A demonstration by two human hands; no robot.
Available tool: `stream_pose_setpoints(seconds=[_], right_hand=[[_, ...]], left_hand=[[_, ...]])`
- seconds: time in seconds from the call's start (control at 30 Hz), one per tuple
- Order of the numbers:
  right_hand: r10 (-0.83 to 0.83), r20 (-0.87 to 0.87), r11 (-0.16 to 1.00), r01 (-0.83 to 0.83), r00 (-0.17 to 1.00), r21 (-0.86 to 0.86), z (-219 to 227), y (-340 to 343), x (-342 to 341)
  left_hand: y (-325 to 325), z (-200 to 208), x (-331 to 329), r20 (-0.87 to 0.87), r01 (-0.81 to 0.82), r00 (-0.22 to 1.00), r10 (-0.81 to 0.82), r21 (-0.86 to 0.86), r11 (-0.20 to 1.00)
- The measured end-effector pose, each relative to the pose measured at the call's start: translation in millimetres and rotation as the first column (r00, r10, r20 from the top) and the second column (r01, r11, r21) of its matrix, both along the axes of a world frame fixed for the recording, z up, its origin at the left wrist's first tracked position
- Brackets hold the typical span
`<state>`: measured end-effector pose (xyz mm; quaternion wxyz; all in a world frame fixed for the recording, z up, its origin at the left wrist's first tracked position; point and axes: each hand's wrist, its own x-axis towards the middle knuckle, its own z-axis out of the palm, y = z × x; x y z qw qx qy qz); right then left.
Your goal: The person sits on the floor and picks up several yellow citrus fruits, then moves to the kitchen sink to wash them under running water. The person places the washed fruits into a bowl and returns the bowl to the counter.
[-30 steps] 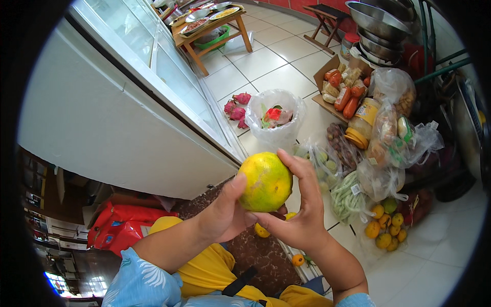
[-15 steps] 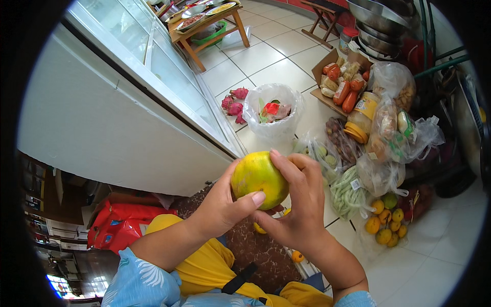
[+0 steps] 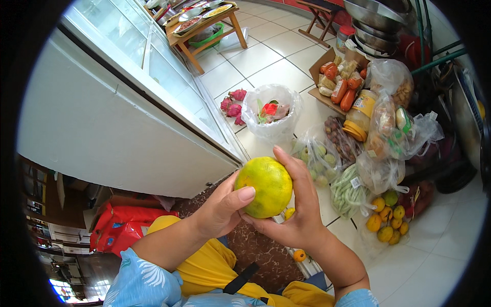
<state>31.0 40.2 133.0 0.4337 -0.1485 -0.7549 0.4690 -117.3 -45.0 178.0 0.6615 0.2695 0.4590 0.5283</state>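
Note:
A round yellow-green citrus fruit (image 3: 267,185) is held up between my two hands, above my lap. My left hand (image 3: 221,205) supports it from the left, its thumb lying across the lower left of the skin. Curved round the right side is my right hand (image 3: 300,204), with the fingers along the upper right edge and the thumb underneath. Both palms partly hide behind the fruit. Below my hands, small orange-yellow fruit (image 3: 299,255) shows beside my knees.
A lined waste bin (image 3: 272,113) stands ahead, with pink dragon fruit (image 3: 233,109) beside it. A glass-doored white cabinet (image 3: 128,117) runs along the left. On the right are bagged green beans (image 3: 350,191), yellow fruit (image 3: 386,220), a cardboard box (image 3: 327,102) and stacked metal bowls (image 3: 376,36).
The fruit has been turned between my hands, so a different side faces up. It sits slightly lower and farther right, and my fingers have shifted their hold.

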Motion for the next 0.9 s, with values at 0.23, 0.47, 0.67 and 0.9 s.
stream_pose_setpoints(seconds=[0.23,0.47,0.67,0.9], right_hand=[[-0.059,-0.039,0.998,0.058,0.997,-0.039,-0.1,3.0,0.9],[-0.074,0.009,0.997,0.075,0.997,-0.01,0.0,2.5,1.1],[-0.091,0.104,0.994,0.083,0.99,0.075,1.6,2.3,0.5],[0.091,-0.014,0.979,-0.092,0.996,-0.183,-3.7,3.3,-1.4]], left_hand=[[0.8,-4.3,2.9,-0.076,0.03,0.997,-0.028,0.026,0.999],[0.7,-6.4,0.6,-0.13,0.026,0.991,-0.024,0.016,1.0],[4.6,-5.7,2.6,-0.2,0.001,0.98,0.004,0.029,1.0],[-1.0,-11.0,-5.3,0.03,0.026,0.999,-0.024,-0.067,0.997]])
